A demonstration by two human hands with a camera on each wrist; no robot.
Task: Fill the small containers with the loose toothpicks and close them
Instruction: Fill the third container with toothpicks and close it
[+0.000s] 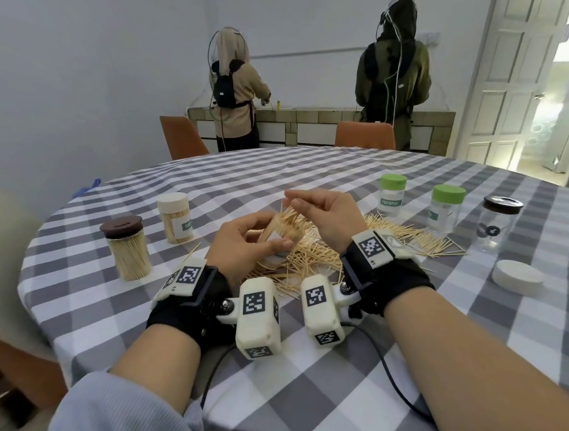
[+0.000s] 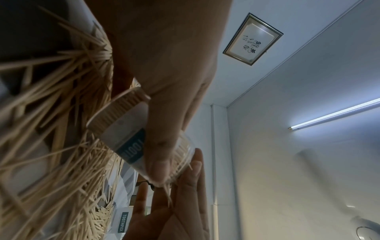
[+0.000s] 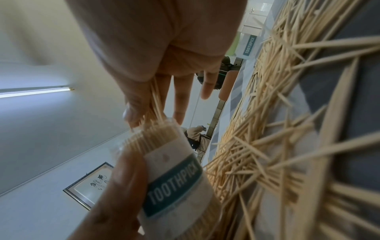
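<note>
your left hand point(image 1: 244, 241) is curled round the small clear plastic jar with the white and teal toothpick label point(image 1: 276, 247); you hold it tipped, just above the pile of loose thin wooden toothpicks point(image 1: 317, 257) in the middle of the round table with the grey and white check cloth point(image 1: 358, 363); the jar looks nearly full, and some sticks poke out of its open mouth; your right hand point(image 1: 324, 213) pinches a little bunch of toothpicks point(image 3: 156, 100) between thumb and first finger, right at the mouth of the jar, with the other fingers held loose and straight.

the jar is light and smooth, so it may slip; i think it is best to hold it round the middle, on the label, as you do now; do not squeeze hard, as thin plastic may bend; the toothpicks are very light, stiff and pointy, and they snap if you bend them; hold them by the middle, all lined up one way, and slide them in slowly so they do not jam or spill.

the flat round white lid point(image 1: 517, 276) lies on the near right of the table; two closed full jars stand on the far left; three empty jars wait on the far right.
</note>
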